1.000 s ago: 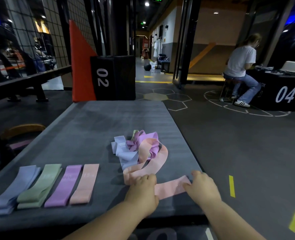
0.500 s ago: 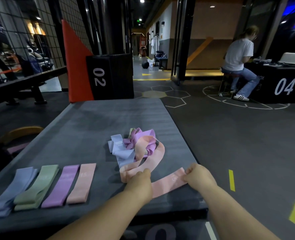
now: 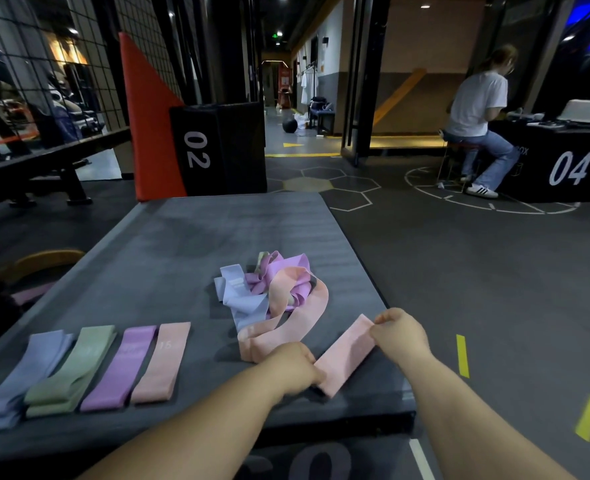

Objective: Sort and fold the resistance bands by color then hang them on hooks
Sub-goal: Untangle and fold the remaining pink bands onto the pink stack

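Both hands pinch 1 pink band [image 3: 343, 355] at the mat's [image 3: 196, 233] near edge: left hand [image 3: 295, 367], right hand [image 3: 399, 332]. 4 folded stacks [image 3: 82, 368] done; tangled pile [image 3: 269, 289] remains unsorted. No hooks visible; nothing hung.

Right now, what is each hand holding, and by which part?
Both hold the same pink resistance band. The left hand grips its near end and the right hand pinches its far end, so the band lies flat between them.
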### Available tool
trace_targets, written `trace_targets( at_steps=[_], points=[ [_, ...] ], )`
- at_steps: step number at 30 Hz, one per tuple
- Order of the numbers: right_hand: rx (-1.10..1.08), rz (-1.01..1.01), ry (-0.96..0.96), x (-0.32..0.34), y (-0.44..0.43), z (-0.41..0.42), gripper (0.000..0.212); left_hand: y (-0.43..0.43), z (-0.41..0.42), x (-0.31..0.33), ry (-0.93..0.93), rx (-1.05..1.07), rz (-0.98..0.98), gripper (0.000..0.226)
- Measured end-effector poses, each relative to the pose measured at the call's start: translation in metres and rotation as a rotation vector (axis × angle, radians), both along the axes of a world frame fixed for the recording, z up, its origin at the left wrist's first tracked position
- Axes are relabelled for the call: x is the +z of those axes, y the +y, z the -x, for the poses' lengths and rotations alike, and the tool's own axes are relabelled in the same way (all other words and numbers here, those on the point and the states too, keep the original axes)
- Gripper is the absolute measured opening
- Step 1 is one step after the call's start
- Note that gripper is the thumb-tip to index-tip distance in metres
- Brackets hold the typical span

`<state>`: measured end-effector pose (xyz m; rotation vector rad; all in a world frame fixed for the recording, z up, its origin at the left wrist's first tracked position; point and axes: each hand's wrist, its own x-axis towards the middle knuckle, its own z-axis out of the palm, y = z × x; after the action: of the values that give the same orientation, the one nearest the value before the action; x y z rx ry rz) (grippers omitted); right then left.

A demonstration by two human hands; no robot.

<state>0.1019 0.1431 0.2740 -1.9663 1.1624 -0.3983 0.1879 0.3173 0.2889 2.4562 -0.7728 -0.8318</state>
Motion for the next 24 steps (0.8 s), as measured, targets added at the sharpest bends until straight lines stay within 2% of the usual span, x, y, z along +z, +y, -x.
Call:
trace_targets(
  at_steps=[2, 4, 7, 9, 11, 14, 17, 21, 24],
  points=[
    [0.027, 0.08, 0.024, -0.003, 0.003, -0.003, 0.012, 0.0, 0.003, -0.006, -0.044, -0.009, -0.002, 0.01],
    [0.063, 0.17, 0.061, -0.009, 0.005, -0.008, 0.012, -0.001, 0.008, -0.011, -0.167, -0.039, -0.016, 0.013],
    [0.134, 0.317, 0.184, -0.018, 0.007, -0.012, 0.025, 0.002, 0.015, -0.02, -0.481, -0.12, 0.004, 0.035],
    [0.168, 0.388, 0.209, -0.023, 0.008, -0.011, 0.039, 0.004, 0.018, -0.026, -0.569, -0.2, 0.082, 0.052],
    [0.219, 0.512, 0.248, -0.026, 0.009, -0.01, 0.048, 0.006, 0.018, -0.031, -0.571, -0.324, 0.085, 0.062],
    [0.343, 0.661, 0.342, -0.03, 0.01, -0.01, 0.046, 0.006, 0.017, -0.039, -0.567, -0.442, -0.011, 0.067],
    [0.447, 0.582, 0.412, -0.034, 0.012, -0.009, 0.039, 0.008, 0.015, -0.042, -0.548, -0.459, -0.012, 0.068],
    [0.499, 0.539, 0.525, -0.038, 0.015, -0.004, 0.052, 0.013, 0.014, -0.045, -0.538, -0.473, 0.003, 0.062],
    [0.486, 0.52, 0.548, -0.04, 0.015, -0.003, 0.055, 0.014, 0.014, -0.048, -0.533, -0.468, 0.0, 0.062]
  ],
)
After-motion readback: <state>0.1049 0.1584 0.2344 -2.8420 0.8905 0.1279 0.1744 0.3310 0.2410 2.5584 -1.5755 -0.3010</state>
